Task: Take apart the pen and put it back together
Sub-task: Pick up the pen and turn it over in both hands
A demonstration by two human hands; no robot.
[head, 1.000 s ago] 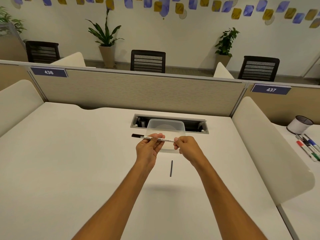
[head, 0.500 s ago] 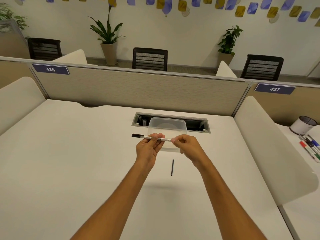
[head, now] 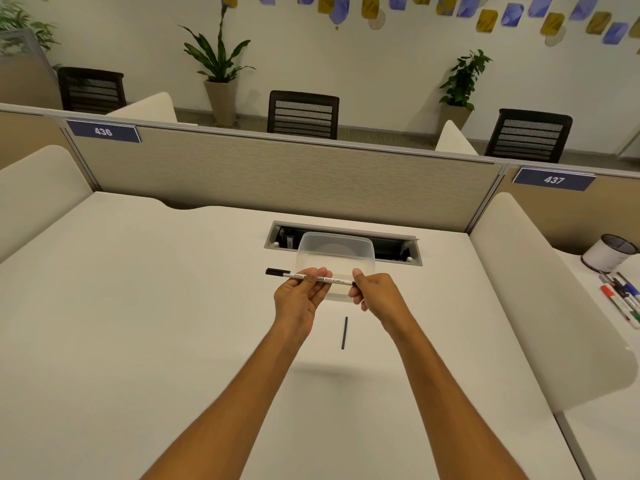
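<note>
A thin white whiteboard pen (head: 337,280) with a black cap at its left end is held level above the desk. My left hand (head: 300,299) grips its middle from below, fingers curled over the barrel. My right hand (head: 375,295) pinches the pen's right end, which shows a small black part at the fingertips. A slim black rod, a loose pen part (head: 344,332), lies on the white desk (head: 138,323) just below and between my hands.
A clear plastic container (head: 336,249) stands right behind the pen, in front of a cable slot (head: 398,249). Grey partitions close the back and sides. On the neighbouring desk at the right are several markers (head: 621,299) and a white cup (head: 607,252).
Both hands stay on the pen in almost the same place. My right hand has slid slightly right toward the pen's end, exposing more of the barrel.
</note>
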